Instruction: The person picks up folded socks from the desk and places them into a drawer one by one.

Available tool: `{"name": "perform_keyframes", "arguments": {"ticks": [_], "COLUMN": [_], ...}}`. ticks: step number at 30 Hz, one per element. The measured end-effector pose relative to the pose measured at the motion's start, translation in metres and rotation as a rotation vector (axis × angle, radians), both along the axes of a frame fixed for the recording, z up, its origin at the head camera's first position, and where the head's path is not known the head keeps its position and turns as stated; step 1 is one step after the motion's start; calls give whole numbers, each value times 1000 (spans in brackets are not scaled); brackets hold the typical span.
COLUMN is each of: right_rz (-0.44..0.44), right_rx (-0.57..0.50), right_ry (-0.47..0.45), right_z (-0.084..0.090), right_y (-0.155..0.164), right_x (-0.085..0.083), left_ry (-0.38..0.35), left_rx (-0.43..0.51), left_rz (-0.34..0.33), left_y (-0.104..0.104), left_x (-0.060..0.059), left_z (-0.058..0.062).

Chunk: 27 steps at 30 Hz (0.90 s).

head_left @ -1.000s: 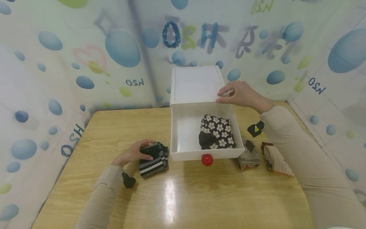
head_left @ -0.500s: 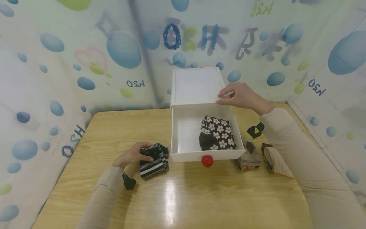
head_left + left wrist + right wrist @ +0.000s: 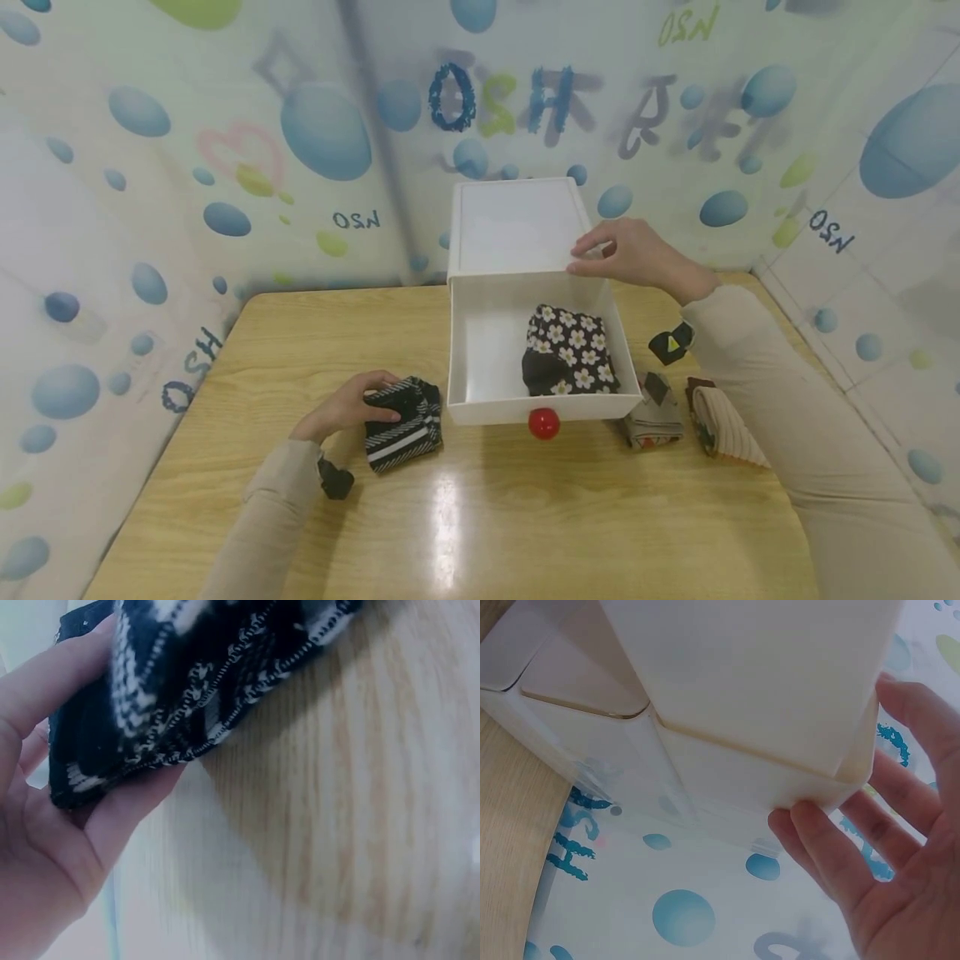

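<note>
In the head view, my left hand [image 3: 348, 407] holds a folded pair of black-and-white striped socks [image 3: 405, 425] close over the table, left of the drawer. The left wrist view shows its fingers and thumb around one end of the striped socks [image 3: 202, 682]. My right hand [image 3: 641, 257] grips the right front corner of a white drawer box [image 3: 517, 225]. In the right wrist view, fingers and thumb curl about the corner of the box [image 3: 742, 765]. The white drawer [image 3: 487, 408] is pulled out, and folded black flower-patterned socks [image 3: 573, 350] lie in its right half.
A red round knob [image 3: 543, 423] juts from the drawer's front. Folded grey argyle socks [image 3: 652, 417] lie against its right side, with cream striped socks [image 3: 723, 421] farther right, partly behind my right sleeve. A patterned wall [image 3: 300, 208] rises directly behind the wooden table [image 3: 562, 525].
The head view has tilted slightly, so everything sits a little lower in it. Both hands keep their holds, and the drawer and socks stay nearly where they were.
</note>
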State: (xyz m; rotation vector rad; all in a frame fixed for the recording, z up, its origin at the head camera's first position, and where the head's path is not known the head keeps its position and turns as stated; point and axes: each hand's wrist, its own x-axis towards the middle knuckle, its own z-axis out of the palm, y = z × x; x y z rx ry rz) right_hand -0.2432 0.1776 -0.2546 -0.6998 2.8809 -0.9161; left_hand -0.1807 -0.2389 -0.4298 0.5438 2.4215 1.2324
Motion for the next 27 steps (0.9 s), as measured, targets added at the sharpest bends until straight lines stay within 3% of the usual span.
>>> {"name": "perform_keyframes", "arguments": {"ticks": [16,27], "right_rz": [-10,6], "right_rx": [0,-3], "right_ry": [-20,-5], "right_z": [1,1], "right_y": [0,0], "right_x": [1,2], "left_ry": [36,41], "left_rx": [56,104], "left_rz": [95,148], "left_y": [-5,-3], "left_x": [4,9], "left_z": [-6,7]}}
